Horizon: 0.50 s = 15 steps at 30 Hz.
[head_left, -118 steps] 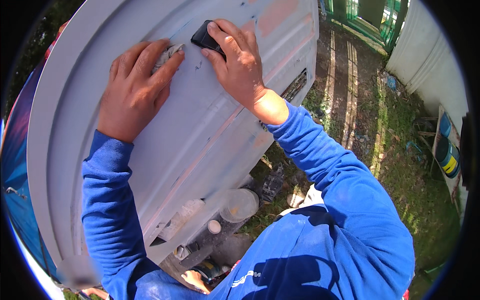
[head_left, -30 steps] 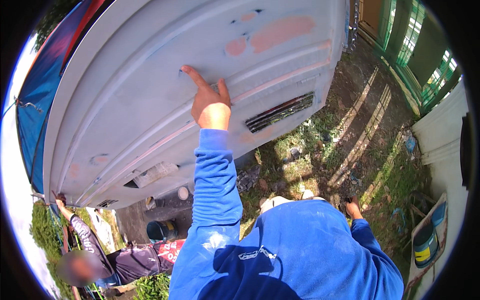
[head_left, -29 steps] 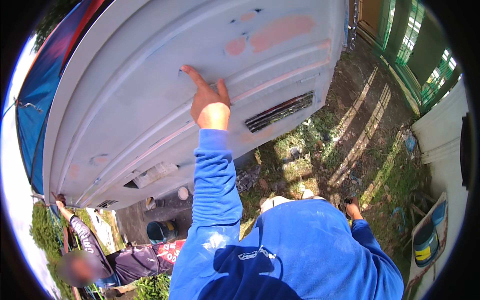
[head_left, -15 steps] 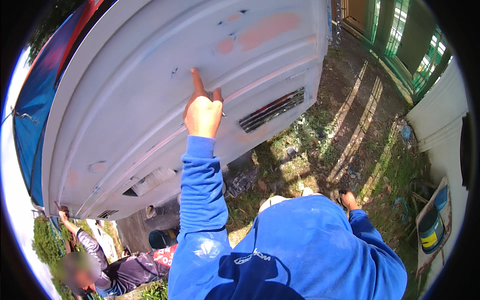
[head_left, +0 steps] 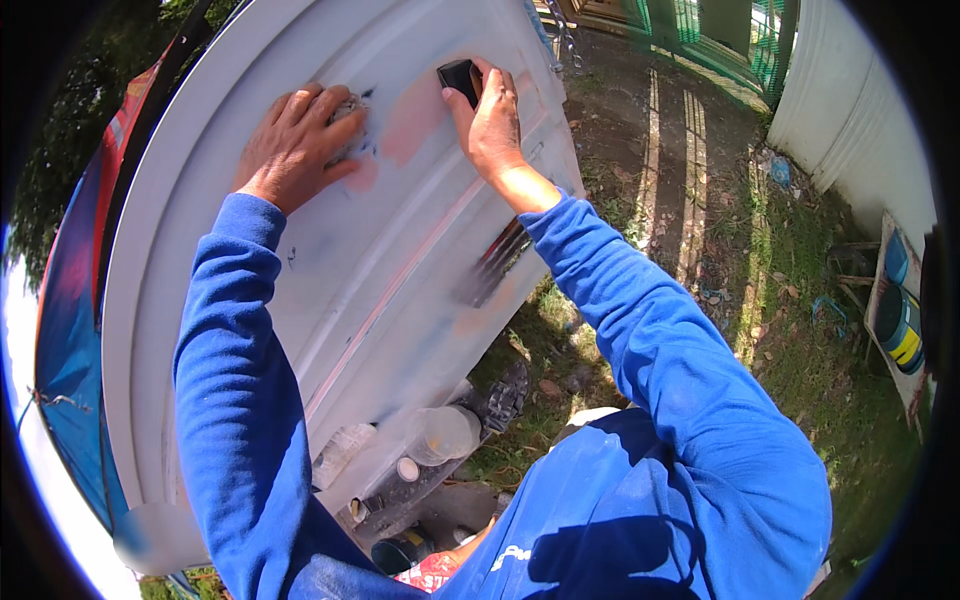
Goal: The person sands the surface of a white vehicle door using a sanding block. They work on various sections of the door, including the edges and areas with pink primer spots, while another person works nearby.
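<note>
A large ribbed grey-white panel (head_left: 330, 280), marked with salmon filler patches (head_left: 405, 115) and small dark spots, slants before me. On its upper part, my left hand (head_left: 295, 150) has curved fingers around a crumpled greyish wad (head_left: 348, 115), which is partly hidden beneath them. To its right, my right hand (head_left: 485, 135) grips a black block (head_left: 457, 78) against the panel at the edge of a filler patch. A slotted vent (head_left: 495, 260) below the right wrist looks smeared by motion.
Red-and-blue tarp (head_left: 70, 390) hangs at left. Tubs (head_left: 445, 435) sit below the panel, near a largely hidden co-worker in red printed cloth (head_left: 430, 575). Green mesh fencing (head_left: 720, 40), a white wall (head_left: 840, 100), a board with buckets (head_left: 900, 330) and grassy ground (head_left: 770, 400) lie rightward.
Since half a second ago, my right hand has risen from low right onto the panel with the black block. My left hand has moved up-left and its pointing finger is now curved. The view has shifted.
</note>
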Available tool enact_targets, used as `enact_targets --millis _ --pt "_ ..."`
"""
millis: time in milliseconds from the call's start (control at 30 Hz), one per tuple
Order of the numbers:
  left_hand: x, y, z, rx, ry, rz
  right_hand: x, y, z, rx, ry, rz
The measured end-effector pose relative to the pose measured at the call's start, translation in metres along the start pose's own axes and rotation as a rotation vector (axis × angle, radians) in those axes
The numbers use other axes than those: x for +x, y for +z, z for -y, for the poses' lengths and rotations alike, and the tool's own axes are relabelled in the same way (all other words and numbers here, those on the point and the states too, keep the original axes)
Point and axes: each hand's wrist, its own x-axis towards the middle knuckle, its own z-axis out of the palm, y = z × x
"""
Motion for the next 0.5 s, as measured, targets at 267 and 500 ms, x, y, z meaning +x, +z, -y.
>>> enact_targets --millis 267,500 --pt "0.003 0.037 0.01 -0.01 0.114 -0.192 -0.126 0.07 0.04 -0.005 -0.098 -0.08" --pt "0.012 0.046 0.007 0.04 0.177 -0.29 -0.052 0.066 0.026 0.018 0.125 -0.306"
